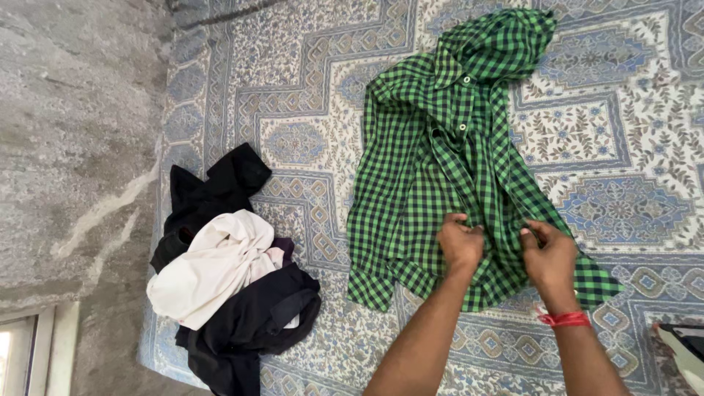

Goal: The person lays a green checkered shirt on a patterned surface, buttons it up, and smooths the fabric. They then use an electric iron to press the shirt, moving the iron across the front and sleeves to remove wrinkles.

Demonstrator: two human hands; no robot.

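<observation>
Two hands work a green checked shirt [440,161] on a patterned bed sheet [308,110].

The blue-and-cream printed sheet covers the surface; a grey stone floor [73,132] borders its far-left edge. Bare sheet lies open right of the hands and beyond the shirt's collar. Well left of the left hand [460,246] sits a pile of black and cream clothes [227,286] near the sheet's edge. Both forearms reach in from below; the left hand is closed, pinching the shirt's front near the hem, and the right hand [548,253], a red thread [563,319] at its wrist, grips the cloth just beside it.
</observation>
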